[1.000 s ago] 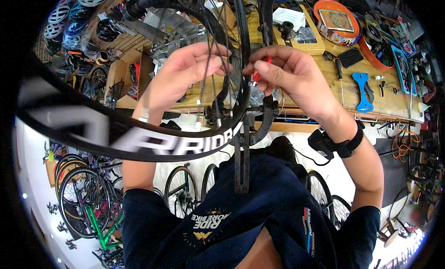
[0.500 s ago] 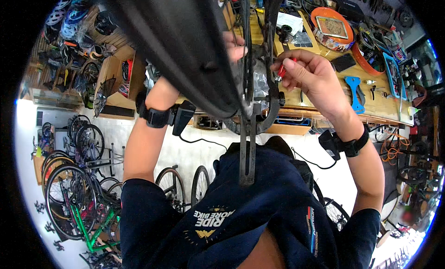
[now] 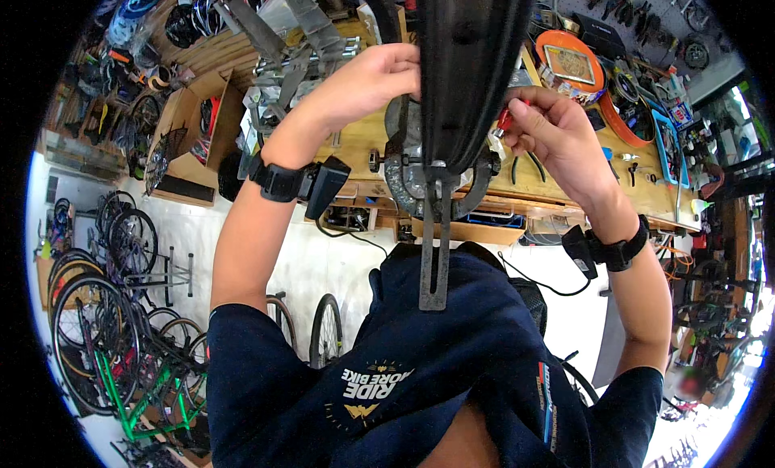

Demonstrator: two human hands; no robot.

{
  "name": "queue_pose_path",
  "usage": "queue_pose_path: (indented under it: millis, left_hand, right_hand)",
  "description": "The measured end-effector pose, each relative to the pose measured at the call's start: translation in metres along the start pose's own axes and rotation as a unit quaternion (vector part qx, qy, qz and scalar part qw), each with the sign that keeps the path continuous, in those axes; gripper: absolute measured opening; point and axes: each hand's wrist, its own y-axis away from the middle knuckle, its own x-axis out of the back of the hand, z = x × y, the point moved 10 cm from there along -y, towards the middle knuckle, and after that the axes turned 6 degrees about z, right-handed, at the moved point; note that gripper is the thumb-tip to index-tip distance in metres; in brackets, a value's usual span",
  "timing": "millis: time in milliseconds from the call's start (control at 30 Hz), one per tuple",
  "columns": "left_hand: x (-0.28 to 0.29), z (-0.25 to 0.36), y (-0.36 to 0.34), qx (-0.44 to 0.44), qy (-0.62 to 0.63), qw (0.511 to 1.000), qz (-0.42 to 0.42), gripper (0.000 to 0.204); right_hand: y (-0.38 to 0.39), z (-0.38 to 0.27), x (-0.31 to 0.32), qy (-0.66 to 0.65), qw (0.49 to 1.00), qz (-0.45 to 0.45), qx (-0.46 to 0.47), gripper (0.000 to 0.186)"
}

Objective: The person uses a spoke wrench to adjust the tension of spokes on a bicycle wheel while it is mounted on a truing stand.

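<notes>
A black bicycle wheel rim (image 3: 468, 81) stands upright in front of me, its near edge low in a dark metal wheel truing stand (image 3: 436, 250) with a slotted arm pointing toward me. At the rim's left side is my left hand (image 3: 373, 81), its fingers curled and closing toward the thumb; the fingertips disappear behind the rim, so what they hold is hidden. To the right of the rim, my right hand (image 3: 557, 129) pinches a small red tool (image 3: 504, 119) with a metal end between thumb and fingers, close beside the rim.
A wooden workbench (image 3: 622, 198) runs behind the stand. On its right lie an orange round tray (image 3: 569, 60), a blue tray (image 3: 668, 149) and black-handled pliers (image 3: 529, 169). An open cardboard box (image 3: 190, 137) is at the left. Several bicycles (image 3: 121, 331) stand on the floor at lower left.
The rim has shifted from a leftward slant to nearly upright in the middle of the view. My left hand, earlier mostly behind it, shows at its left. The red tool stays in my right hand.
</notes>
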Motion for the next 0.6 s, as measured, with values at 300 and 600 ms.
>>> queue_pose_path:
  millis: [300,600]
  left_hand:
    - [-0.006,0.043,0.015,0.062,0.038,0.997,-0.018,0.043]
    - [0.010,0.084,0.020,0.144,0.127,0.981,0.007,0.073]
  right_hand:
    - [-0.004,0.004,0.004,-0.037,0.999,-0.029,-0.007,0.026]
    - [-0.005,0.038,0.013,-0.114,0.992,-0.024,-0.046,0.027]
